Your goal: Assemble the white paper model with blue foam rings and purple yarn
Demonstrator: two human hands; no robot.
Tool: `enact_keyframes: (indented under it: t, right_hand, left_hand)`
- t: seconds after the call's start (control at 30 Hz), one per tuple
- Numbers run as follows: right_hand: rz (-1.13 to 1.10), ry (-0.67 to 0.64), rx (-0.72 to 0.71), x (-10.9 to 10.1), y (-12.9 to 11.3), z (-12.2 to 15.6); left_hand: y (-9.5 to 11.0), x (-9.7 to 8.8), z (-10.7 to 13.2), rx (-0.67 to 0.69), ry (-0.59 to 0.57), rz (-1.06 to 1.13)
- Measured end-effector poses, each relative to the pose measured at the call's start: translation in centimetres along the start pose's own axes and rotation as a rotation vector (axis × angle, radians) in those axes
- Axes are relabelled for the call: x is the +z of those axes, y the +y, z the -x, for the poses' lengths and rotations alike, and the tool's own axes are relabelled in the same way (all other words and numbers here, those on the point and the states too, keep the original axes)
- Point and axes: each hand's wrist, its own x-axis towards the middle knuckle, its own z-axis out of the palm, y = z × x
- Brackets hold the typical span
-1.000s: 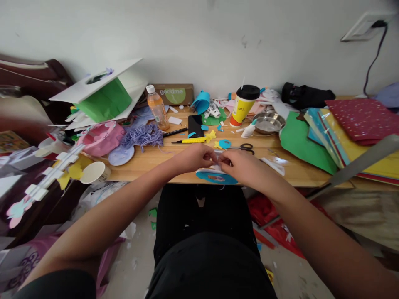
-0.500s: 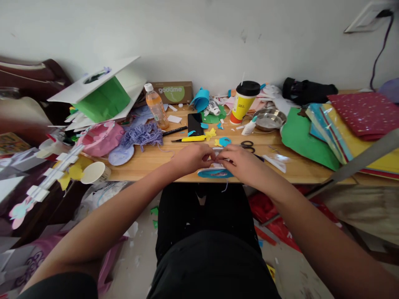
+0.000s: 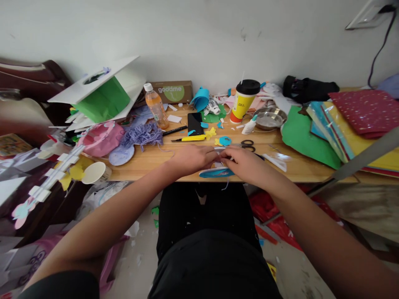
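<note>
At the table's front edge stands a small craft piece [image 3: 214, 173] with a blue round face and a white rim. A thin pale string [image 3: 225, 185] hangs from it over the edge. My left hand [image 3: 199, 158] is at the top of the piece, its fingers closed and bent inward; what is between the fingertips is hidden. Against the left one, my right hand [image 3: 241, 161] has its thumb and fingers pinched at the piece's right side. Just beyond the hands lie a yellow utility knife [image 3: 193, 138], a blue and yellow paper cut-out [image 3: 224, 141] and black-handled scissors [image 3: 247, 144].
Behind are a phone [image 3: 195, 123], an orange drink bottle [image 3: 156, 107], a yellow cup [image 3: 242, 104], a glue bottle [image 3: 249, 125] and a metal bowl [image 3: 270, 118]. Purple yarn [image 3: 141, 135] and a paper cup [image 3: 96, 172] are left; green sheet [image 3: 307, 139] right.
My left hand has shifted slightly right, its fingers now flatter and closer to the right hand. The craft piece has tilted a little. Everything else on the table stays put.
</note>
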Motion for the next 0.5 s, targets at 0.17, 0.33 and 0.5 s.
enact_keyframes:
  t: [0.17, 0.33, 0.5]
  right_hand:
    - [-0.014, 0.026, 0.090, -0.33, -0.44, 0.46]
    - [0.037, 0.050, 0.012, -0.08, -0.26, 0.74]
    - [0.062, 0.065, -0.005, 0.37, 0.18, 0.36]
  left_hand:
    - [-0.31, -0.22, -0.10, 0.026, -0.002, -0.069]
    - [-0.49, -0.24, -0.17, 0.008, 0.014, -0.019]
    - [-0.24, -0.62, -0.37, -0.037, -0.015, 0.068]
